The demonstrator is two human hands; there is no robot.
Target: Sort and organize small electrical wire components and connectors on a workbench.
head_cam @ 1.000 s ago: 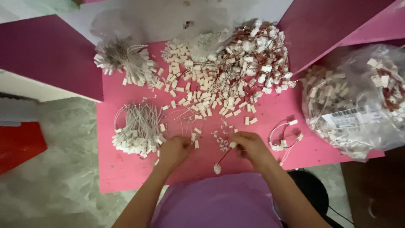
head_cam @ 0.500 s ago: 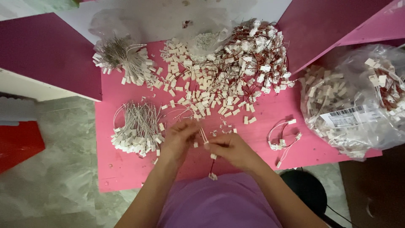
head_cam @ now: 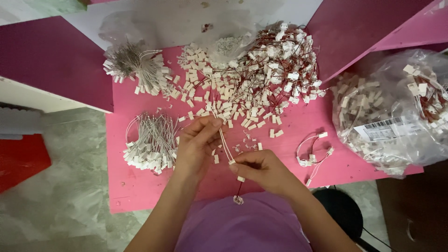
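We find bare pink table (head_cam: 373,163) only along the near edge and in a strip right of our right hand (head_cam: 261,169), broken by a few loose wires (head_cam: 313,151). A wire bundle (head_cam: 150,145) crowds our left hand (head_cam: 195,145); ahead, the connector heap (head_cam: 252,79) blocks reach, and the plastic bag (head_cam: 396,116) closes the right.

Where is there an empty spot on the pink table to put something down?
Bare pink shows on the pink table at its near-left corner, below the white wire bundle, and between the loose wire loops and the clear bag. The far middle is crowded with the connector pile.
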